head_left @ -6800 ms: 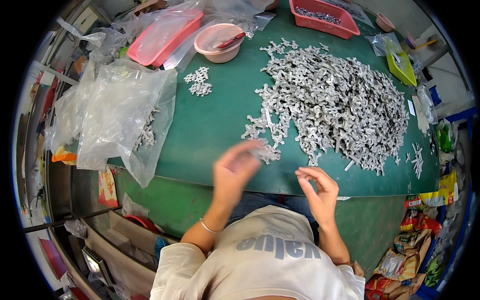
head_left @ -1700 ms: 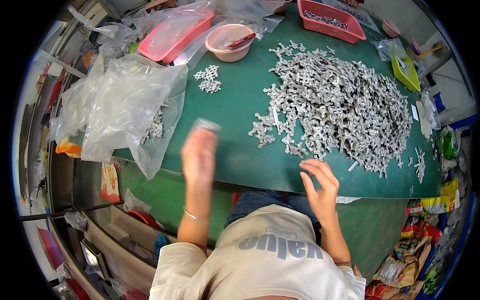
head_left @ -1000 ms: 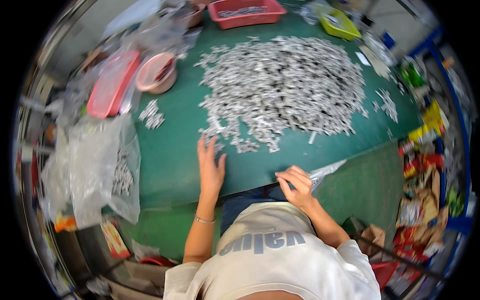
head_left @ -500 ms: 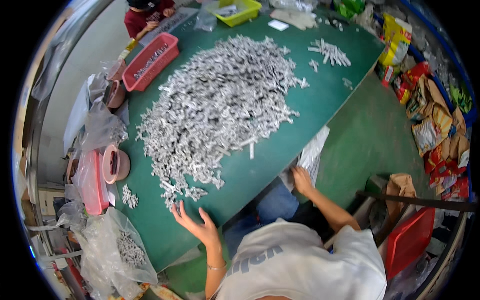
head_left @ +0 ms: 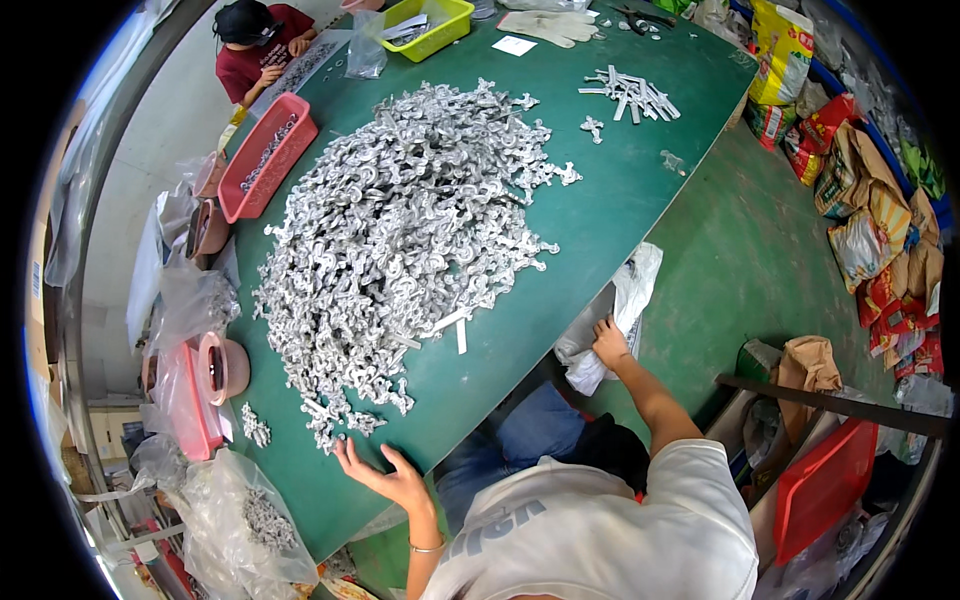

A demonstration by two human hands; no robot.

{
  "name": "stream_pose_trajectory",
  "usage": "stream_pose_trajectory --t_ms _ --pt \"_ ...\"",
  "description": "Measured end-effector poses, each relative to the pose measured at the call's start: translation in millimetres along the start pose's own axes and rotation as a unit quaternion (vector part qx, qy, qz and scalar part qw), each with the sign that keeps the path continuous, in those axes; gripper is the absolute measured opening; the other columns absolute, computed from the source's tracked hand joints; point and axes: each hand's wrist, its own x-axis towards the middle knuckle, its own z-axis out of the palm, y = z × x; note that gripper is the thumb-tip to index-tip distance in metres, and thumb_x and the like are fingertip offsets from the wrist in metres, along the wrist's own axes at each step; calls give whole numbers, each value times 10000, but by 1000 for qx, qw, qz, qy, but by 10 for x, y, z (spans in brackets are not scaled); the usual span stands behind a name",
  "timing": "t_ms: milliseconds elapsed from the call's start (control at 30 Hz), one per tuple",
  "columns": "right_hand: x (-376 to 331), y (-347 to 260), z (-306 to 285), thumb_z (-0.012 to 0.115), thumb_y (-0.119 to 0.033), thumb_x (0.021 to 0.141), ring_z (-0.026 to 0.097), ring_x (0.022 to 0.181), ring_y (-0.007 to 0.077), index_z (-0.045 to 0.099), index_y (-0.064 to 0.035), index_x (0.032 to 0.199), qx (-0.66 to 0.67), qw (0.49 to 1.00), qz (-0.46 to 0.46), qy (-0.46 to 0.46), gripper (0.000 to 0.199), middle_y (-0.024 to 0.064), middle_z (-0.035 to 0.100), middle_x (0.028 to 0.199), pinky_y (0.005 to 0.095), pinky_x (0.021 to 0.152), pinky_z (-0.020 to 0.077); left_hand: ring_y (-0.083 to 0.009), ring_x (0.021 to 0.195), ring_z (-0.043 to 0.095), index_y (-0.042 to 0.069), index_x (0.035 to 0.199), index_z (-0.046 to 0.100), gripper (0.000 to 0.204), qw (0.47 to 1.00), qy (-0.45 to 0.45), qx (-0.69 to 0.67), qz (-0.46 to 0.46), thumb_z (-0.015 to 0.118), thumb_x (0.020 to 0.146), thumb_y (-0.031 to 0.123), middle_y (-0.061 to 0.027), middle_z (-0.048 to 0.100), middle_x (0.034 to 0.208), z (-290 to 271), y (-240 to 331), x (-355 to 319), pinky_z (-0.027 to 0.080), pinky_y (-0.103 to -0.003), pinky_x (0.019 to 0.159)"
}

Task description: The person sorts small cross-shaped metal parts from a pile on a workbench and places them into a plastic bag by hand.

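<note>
A broad heap of small silver-grey metal parts (head_left: 400,210) covers the middle of the green table (head_left: 560,330). At the heap's near left tip my left hand (head_left: 385,478) rests over the tabletop, fingers spread. Its fingertips are at the outermost parts; whether they touch one is too small to tell. Beyond the table's near edge, my right hand (head_left: 611,343) is closed on the white plastic bag (head_left: 636,285), which hangs beside the edge above the floor. What the bag contains is hidden.
Flat strips (head_left: 635,95) lie at the far right. A pink basket (head_left: 275,165), a pink tub (head_left: 230,368) and a clear bag of parts (head_left: 215,500) line the left side. Across the table sits a person (head_left: 250,50) near a yellow-green basket (head_left: 430,35). Packages (head_left: 850,200) line the right.
The view has shifted, and more of the white bag shows, its upper part raised beside my right hand. My left hand stays near the heap's tip with its fingers spread.
</note>
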Motion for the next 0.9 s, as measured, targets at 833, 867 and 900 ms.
stream_pose_trajectory --t_ms 833,867,900 --pt "-708 -606 235 619 -120 621 511 896 239 572 -107 975 313 947 46 49 357 92 531 860 360 743 353 -345 1237 315 -63 1248 348 438 999 -28 9 14 495 849 42 -209 315 1307 98 25 -4 240 -444 1039" --pt "-719 -595 216 618 -111 617 507 909 242 570 -103 975 323 945 50 35 362 96 528 872 363 743 353 -345 1236 315 -61 1250 348 440 999 -28 6 14 495 848 38 -209 315 1307 99 21 -10 238 -445 1041" --pt "-709 -579 209 617 -105 615 496 938 253 568 -91 971 324 944 58 31 359 109 523 906 368 755 353 -344 1237 313 -60 1251 346 443 1000 -28 5 11 495 845 33 -209 317 1305 98 27 -8 237 -445 1043"
